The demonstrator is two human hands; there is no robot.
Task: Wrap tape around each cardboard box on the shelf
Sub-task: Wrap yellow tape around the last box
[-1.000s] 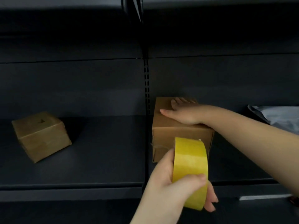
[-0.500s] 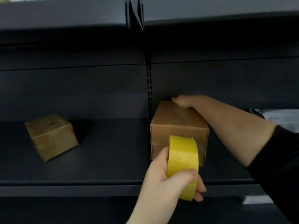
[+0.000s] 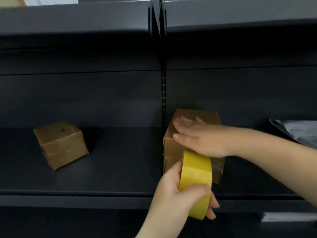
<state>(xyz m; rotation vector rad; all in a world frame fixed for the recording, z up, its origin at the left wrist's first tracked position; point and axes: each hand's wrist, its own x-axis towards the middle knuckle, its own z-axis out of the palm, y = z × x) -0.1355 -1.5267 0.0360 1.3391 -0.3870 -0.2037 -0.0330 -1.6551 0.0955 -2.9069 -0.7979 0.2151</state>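
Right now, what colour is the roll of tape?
Yellow; the tape roll shows clearly in the head view.

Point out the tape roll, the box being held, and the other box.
tape roll (image 3: 195, 176), head view, yellow outer band
held box (image 3: 171, 152), head view, front face
other box (image 3: 58, 133), head view, top face

Open shelf (image 3: 106, 169) deck btwn left box (image 3: 60, 145) and right box (image 3: 192, 117): wide clear lane. Right side tighter: right hand (image 3: 200, 140) flat on right box, left hand (image 3: 173, 191) w/ tape roll (image 3: 195, 179) blocking its front; grey bag (image 3: 298, 131) near far right.
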